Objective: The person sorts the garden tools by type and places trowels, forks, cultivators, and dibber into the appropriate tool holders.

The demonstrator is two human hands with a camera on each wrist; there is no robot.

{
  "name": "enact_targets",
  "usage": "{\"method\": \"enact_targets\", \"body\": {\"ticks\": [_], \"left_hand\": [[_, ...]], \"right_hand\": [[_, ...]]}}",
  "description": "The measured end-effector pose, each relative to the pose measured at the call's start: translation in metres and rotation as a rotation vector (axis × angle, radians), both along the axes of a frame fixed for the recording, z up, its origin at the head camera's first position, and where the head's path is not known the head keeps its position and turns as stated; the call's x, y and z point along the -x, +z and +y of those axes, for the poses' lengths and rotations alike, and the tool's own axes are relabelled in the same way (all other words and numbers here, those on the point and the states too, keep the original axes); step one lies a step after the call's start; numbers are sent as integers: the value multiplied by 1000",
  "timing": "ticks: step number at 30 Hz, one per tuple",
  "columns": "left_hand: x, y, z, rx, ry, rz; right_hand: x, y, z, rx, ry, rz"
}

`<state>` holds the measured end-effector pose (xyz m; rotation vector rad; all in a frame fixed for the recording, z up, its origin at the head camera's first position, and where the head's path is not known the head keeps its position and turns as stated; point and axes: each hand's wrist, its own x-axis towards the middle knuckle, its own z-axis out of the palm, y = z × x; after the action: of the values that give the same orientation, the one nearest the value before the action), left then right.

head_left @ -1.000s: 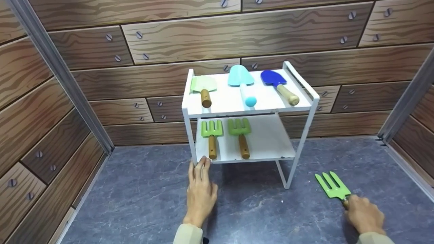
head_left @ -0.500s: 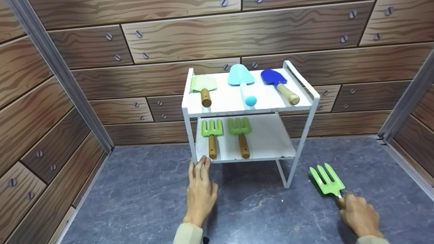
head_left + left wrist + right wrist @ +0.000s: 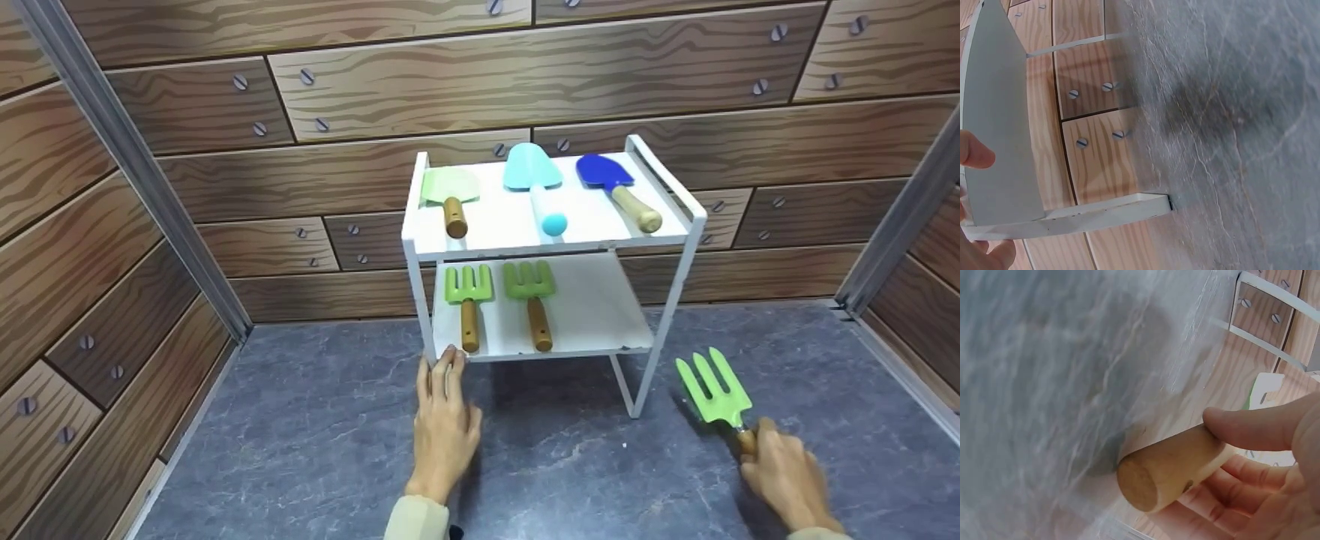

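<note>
In the head view, my left hand (image 3: 442, 439) reaches up to the front left corner of a white two-tier rack (image 3: 555, 244). Its fingers lie extended at the rack leg and the edge of the lower shelf, the thumb apart from them. At the right, my right hand (image 3: 789, 472) grips a green garden hand fork (image 3: 718, 397) by its wooden handle, tines pointing up and left, over the floor. The right wrist view shows the handle (image 3: 1171, 467) between thumb and fingers. Two more green hand forks (image 3: 469, 292) lie side by side on the lower shelf.
The top shelf carries a pale green spade (image 3: 451, 187) with a wooden handle, a turquoise trowel (image 3: 532, 172) and a blue trowel (image 3: 606, 172). Wood-patterned walls (image 3: 525, 82) enclose the grey marbled floor (image 3: 315, 427) behind and on both sides.
My right hand has moved left and a little forward with the hand fork, closer to the rack's right leg. My left hand has stayed at the rack corner.
</note>
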<state>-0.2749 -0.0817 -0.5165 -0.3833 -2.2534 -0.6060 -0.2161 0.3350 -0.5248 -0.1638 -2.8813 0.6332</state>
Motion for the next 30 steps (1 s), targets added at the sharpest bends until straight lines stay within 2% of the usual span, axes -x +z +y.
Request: {"method": "enact_targets", "body": {"ticks": [8, 15, 22, 30], "left_hand": [[0, 0, 0, 3, 0, 7], [0, 1, 0, 5, 4, -4], [0, 1, -1, 2, 3, 7], [0, 1, 0, 9, -1, -2]], "right_hand": [[-1, -3, -8, 16, 9, 57], [-3, -7, -15, 17, 14, 175], [-1, -12, -20, 28, 36, 363], [2, -12, -25, 48, 46, 432]]}}
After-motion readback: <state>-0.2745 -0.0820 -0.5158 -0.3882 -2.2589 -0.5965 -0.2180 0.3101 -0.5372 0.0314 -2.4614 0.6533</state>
